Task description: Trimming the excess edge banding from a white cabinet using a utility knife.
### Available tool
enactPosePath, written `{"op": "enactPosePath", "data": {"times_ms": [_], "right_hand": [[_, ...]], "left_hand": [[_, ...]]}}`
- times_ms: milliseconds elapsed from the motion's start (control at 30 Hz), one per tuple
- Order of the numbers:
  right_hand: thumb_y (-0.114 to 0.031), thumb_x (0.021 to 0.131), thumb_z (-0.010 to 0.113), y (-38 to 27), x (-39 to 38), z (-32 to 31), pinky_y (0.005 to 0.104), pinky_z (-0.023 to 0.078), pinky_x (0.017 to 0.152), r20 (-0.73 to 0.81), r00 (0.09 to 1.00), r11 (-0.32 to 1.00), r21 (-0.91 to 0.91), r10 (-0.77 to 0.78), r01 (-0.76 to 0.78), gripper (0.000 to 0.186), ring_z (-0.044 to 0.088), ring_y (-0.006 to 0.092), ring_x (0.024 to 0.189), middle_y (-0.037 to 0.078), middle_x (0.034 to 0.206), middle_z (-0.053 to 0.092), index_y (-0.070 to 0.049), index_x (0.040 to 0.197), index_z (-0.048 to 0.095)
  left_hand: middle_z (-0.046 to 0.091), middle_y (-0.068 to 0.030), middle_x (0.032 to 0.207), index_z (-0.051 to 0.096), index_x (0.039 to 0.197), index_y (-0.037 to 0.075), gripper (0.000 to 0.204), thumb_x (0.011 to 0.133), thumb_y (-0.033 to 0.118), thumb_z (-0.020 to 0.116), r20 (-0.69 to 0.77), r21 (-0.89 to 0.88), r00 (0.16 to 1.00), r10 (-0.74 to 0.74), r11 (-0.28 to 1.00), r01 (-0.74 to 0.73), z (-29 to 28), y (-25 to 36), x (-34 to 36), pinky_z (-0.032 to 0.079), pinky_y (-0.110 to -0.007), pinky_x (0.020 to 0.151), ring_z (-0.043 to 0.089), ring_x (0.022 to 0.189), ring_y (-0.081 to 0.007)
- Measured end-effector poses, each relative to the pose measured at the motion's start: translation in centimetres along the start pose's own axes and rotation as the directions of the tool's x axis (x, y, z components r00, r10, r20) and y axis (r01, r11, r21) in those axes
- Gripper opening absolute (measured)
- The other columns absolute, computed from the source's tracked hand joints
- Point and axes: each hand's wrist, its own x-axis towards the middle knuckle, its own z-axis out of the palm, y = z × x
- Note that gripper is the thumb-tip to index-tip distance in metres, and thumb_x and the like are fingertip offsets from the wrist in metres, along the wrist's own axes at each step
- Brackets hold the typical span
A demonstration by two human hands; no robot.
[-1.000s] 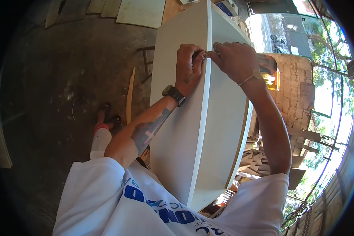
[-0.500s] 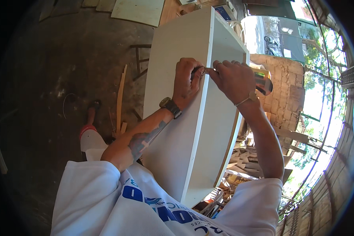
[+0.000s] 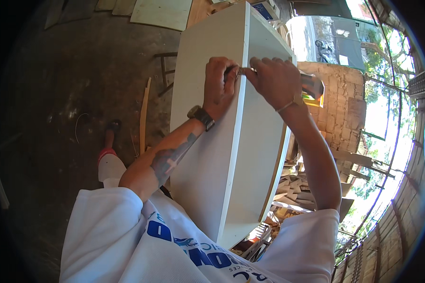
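A large pale grey-white box made of panels (image 3: 208, 94) stands before me, its long white front edge (image 3: 236, 122) running up the picture. My right hand (image 3: 276, 82) is closed palm-down around a hand tool with a dark and orange handle (image 3: 312, 86), whose butt sticks out beyond the knuckles. A narrow end of it shows between the hands, across the upper part of the edge; its exact kind is hidden. My left hand (image 3: 220, 78), curled with thumb and fingers pinched, grips that narrow end over the left panel.
Behind the box's left side is a dark wooden stool (image 3: 164, 70). Long wood strips (image 3: 144, 113) lie on the concrete floor. Stacked offcuts (image 3: 295, 188) and a yellow box (image 3: 314, 100) sit to the right, near a block wall (image 3: 349, 99). Boards (image 3: 160, 13) lie at the far left.
Both hands and the tool have moved together up along the box's edge, away from me. Their grip looks the same. The view has shifted slightly.
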Motion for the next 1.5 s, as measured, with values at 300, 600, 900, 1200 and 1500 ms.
{"op": "enactPosePath", "data": {"times_ms": [300, 600, 900, 1200, 1500], "right_hand": [[-0.041, 0.09, 0.067, -0.3, -0.4, 0.0, 0.038, 0.053, 0.067, 0.037, 0.999, 1.0, -0.006, -0.029, 0.029, 0.028, 0.069, 0.0236, 0.074, 0.004, 0.073, 0.068, -0.013, 0.089, 0.07], [-0.041, 0.09, 0.067, -0.7, -0.8, 0.1, 0.0363, 0.052, 0.069, -0.026, 0.999, 1.0, 0.013, -0.026, 0.027, 0.027, 0.069, 0.0217, 0.075, 0.002, 0.073, 0.067, -0.014, 0.094, 0.071], [-0.032, 0.091, 0.063, -1.0, -1.3, 0.0, 0.0382, 0.051, 0.065, -0.063, 0.997, 0.997, 0.064, -0.037, 0.041, 0.025, 0.069, 0.0239, 0.073, 0.005, 0.07, 0.067, -0.013, 0.077, 0.069], [-0.039, 0.093, 0.063, -1.4, -1.8, -0.7, 0.0373, 0.053, 0.068, 0.002, 0.999, 0.998, 0.022, -0.051, 0.05, 0.028, 0.07, 0.0235, 0.075, 0.004, 0.073, 0.067, -0.012, 0.089, 0.07], [-0.025, 0.089, 0.061, -1.8, -1.6, -1.6, 0.039, 0.053, 0.062, 0.041, 0.998, 0.998, 0.049, -0.047, 0.044, 0.022, 0.071, 0.026, 0.07, 0.009, 0.07, 0.069, -0.012, 0.074, 0.071]], "left_hand": [[0.055, -0.0101, 0.099, 0.06, 0.098, 0.004, 0.008, 0.092, 0.002, 0.064, 0.012, -0.014, 1.0, -0.008, 1.0, 0.009, -0.4, -0.1, -0.7, 0.045, -0.038, 0.08, 0.052, 0.091, -0.0267], [0.055, -0.0106, 0.101, 0.06, 0.099, 0.004, 0.008, 0.092, 0.003, 0.063, 0.015, -0.038, 0.998, -0.059, 0.998, 0.059, -0.8, 0.4, -1.0, 0.045, -0.038, 0.082, 0.053, 0.093, -0.0271], [0.055, -0.0103, 0.099, 0.061, 0.098, 0.004, 0.006, 0.092, 0.004, 0.063, 0.024, -0.034, 0.999, -0.036, 0.999, 0.037, -1.0, 0.5, -1.3, 0.044, -0.038, 0.081, 0.052, 0.091, -0.0267], [0.054, -0.01, 0.098, 0.06, 0.098, 0.004, 0.007, 0.092, 0.001, 0.064, 0.014, -0.047, 0.999, -0.05, 0.998, 0.051, -1.2, 1.1, -2.0, 0.045, -0.037, 0.079, 0.052, 0.091, -0.0258], [0.055, -0.01, 0.1, 0.061, 0.098, 0.004, 0.007, 0.092, 0.002, 0.063, 0.018, -0.022, 0.999, -0.046, 0.999, 0.047, -1.6, 1.6, -2.3, 0.046, -0.037, 0.08, 0.053, 0.092, -0.0259]]}}
